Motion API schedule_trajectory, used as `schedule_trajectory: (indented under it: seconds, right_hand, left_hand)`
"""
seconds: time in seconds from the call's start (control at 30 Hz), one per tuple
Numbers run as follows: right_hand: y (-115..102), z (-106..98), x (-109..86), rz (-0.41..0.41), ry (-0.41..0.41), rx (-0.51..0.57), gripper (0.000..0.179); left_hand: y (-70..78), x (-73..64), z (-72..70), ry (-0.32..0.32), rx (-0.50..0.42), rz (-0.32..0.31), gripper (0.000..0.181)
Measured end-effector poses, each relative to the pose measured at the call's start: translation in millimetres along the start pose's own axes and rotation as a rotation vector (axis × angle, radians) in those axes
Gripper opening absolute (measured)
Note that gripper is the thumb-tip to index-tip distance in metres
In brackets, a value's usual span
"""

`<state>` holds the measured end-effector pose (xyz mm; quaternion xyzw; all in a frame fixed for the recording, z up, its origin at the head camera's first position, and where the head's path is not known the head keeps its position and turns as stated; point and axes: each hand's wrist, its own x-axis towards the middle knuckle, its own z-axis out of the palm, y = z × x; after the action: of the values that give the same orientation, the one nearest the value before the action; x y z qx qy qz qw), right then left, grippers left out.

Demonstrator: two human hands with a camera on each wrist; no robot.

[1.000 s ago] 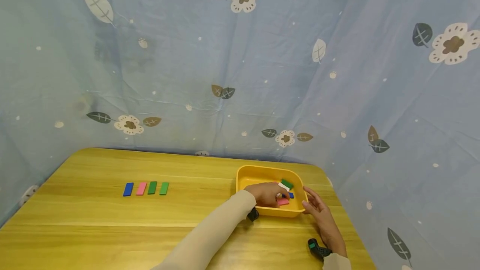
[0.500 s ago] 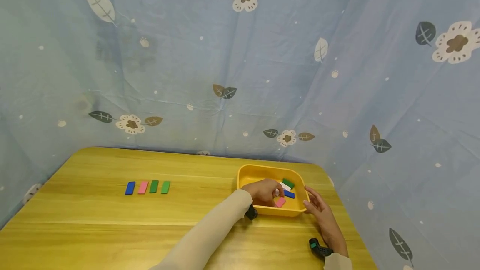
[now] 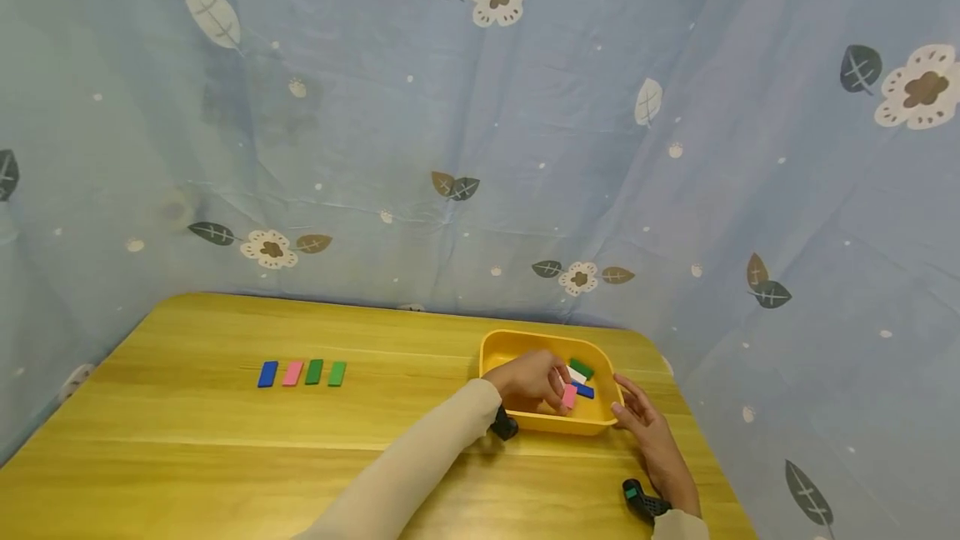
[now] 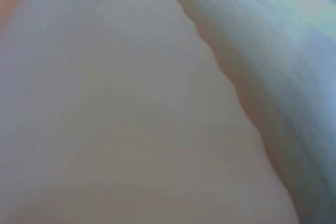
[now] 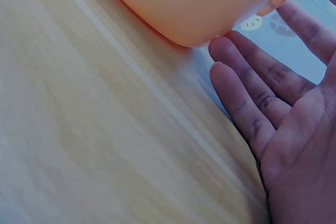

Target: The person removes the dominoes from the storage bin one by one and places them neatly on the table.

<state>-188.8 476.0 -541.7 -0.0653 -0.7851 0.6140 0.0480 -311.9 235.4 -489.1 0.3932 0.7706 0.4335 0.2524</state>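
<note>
We see a pale blue patterned fabric (image 3: pixel 375 119) hanging behind and to the right of the tabletop (image 3: pixel 187 448); the wood-grained tabletop reaches its far edge just in front of that cloth; on it, near the far right corner, we find a yellow tray (image 3: pixel 553 419).

The left hand (image 3: pixel 529 378) reaches over the tray's near edge, its thumb and fingers together, pinching a small pink piece (image 3: pixel 569 396) above the tray's floor, towards the right end; the right hand (image 3: pixel 651 432) is well spread, its fingers fairly straight and touching the tray's right end by the near corner; we notice a black wrist device (image 3: pixel 645 503) on the right arm; the left wrist view gives us only blur.

Inside the tray, towards its far right corner, we see a green piece (image 3: pixel 582 368), with a white piece (image 3: pixel 577 376) just beside it; a blue piece (image 3: pixel 583 391) lies nearer us; towards the tabletop's far left corner we see four apart in a row, left to right: blue tile (image 3: pixel 267 374), pink tile (image 3: pixel 293 372), dark green tile (image 3: pixel 314 372), light green tile (image 3: pixel 337 373).
</note>
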Motion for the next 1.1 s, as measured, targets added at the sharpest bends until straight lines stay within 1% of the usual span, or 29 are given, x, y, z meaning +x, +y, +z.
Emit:
schedule_trajectory:
  seconds: [0.07,0.13,0.23,0.43,0.77,0.93,1.1]
  right_hand:
    - [0,0,0.8,-0.002,0.006,-0.012,0.054]
    - [-1,1,1.7,-0.004,0.004,-0.012,0.054]
    - [-2,1,2.8,-0.006,0.005,-0.014,0.054]
    - [-3,1,1.1,0.017,0.006,-0.021,0.056]
    - [-2,2,-2.6,0.025,0.007,-0.045,0.057]
    - [0,2,-2.1,0.037,0.009,-0.046,0.058]
    - [1,2,-3.1,0.034,0.003,-0.03,0.058]
  left_hand:
    - [2.0,-1.5,-1.9,0.017,-0.038,0.003,0.038]
    - [3.3,-2.7,-5.0,0.023,-0.048,0.023,0.038]
    - [2.9,-5.3,-10.6,0.034,-0.031,0.049,0.038]
    - [0.8,-14.3,-19.2,0.073,0.012,0.07,0.041]
    - [-1.6,-34.6,-30.6,0.126,0.036,0.081,0.046]
    - [-1.9,-45.8,-37.6,0.148,0.052,0.09,0.045]
    - [-4.4,-58.8,-45.8,0.15,0.084,0.131,0.047]
